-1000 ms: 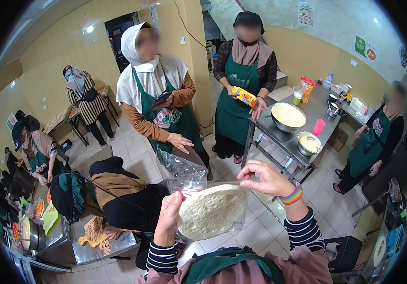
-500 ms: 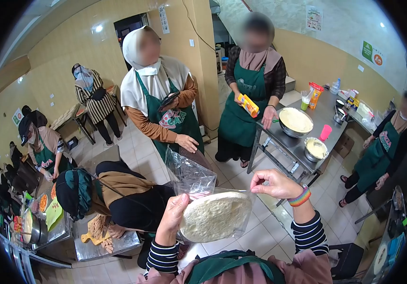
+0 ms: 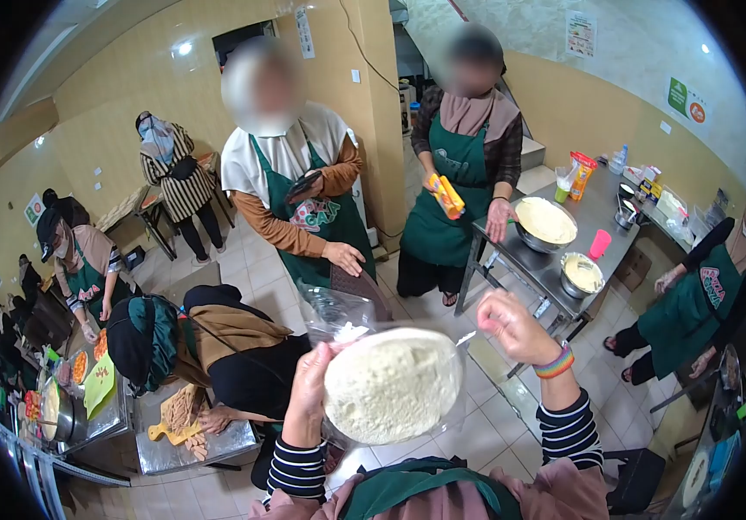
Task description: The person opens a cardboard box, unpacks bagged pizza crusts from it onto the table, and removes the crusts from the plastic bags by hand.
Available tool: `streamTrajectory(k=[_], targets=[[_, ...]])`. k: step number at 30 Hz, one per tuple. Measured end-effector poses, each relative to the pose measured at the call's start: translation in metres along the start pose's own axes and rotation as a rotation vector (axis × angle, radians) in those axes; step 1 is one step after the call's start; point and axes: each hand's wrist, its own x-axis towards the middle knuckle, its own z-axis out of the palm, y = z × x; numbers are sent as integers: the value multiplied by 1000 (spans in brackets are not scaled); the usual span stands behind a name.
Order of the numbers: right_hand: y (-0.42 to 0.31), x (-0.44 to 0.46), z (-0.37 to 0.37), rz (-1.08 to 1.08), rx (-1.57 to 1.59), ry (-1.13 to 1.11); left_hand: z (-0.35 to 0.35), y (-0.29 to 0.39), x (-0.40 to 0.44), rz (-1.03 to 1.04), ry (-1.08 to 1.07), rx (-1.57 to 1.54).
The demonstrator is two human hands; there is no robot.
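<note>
A round, pale flatbread [image 3: 393, 386] in a clear plastic bag [image 3: 336, 310] is held up in front of me. My left hand [image 3: 309, 386] grips its left edge, thumb on the near face and fingers behind. To the right of the bread, my right hand [image 3: 511, 328] has its fingers curled together, with a rainbow band on the wrist. A small whitish strip shows between the bag's right edge and these fingers; whether they hold anything is blurred.
A steel table [image 3: 594, 208] bears bowls of pale mixture [image 3: 546, 220] and a pink cup [image 3: 599, 244]. Two people in green aprons stand ahead, one holding a yellow packet [image 3: 446, 198]. At left, a person bends over a cutting board [image 3: 165, 432].
My right hand has come away from the bag's right edge, moving right and slightly up, its fingers curling. The bread has turned more squarely towards me. The bending person's head has moved right.
</note>
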Motion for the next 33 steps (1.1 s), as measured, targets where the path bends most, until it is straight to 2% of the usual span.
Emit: streamTrajectory(k=[2,3,5,6,9,10,12,13,15,17,19,23,25,26,27,29,30,33], targets=[[16,-9,-3,129,174,183,3,3,1,52,9,-142],[22,-11,3,136,171,183,9,7,0,83,30,-198],[21,-9,22,198,436,656,15,4,1,127,27,-199],[14,-12,30,285,547,689,21,1,1,171,51,-147],[20,-21,82,397,405,648,37,-16,-2,270,101,47],[29,-26,96,400,407,652,44,-20,-4,319,103,92],[36,-27,112,574,465,535,47,-24,-7,400,93,149],[33,-27,109,572,466,536,46,-22,-7,403,93,150],[19,-29,93,769,1049,657,38,-14,-8,347,183,49],[13,-34,75,808,1163,622,15,-5,-7,255,154,-65],[18,-47,64,803,1230,388,2,9,-8,132,83,-121],[34,-61,63,827,1173,339,-11,19,-12,37,88,-263],[25,-56,68,687,613,710,-10,25,-14,49,19,-253],[22,-56,70,538,520,801,-9,27,-15,66,4,-192],[12,-55,72,533,519,801,-9,27,-15,81,-10,-131],[-13,-53,75,387,539,659,-11,23,-14,76,-14,-114],[-18,-52,81,455,607,552,-10,22,-13,95,-19,-34],[-8,-43,115,485,634,523,-10,21,-16,104,-32,78]])
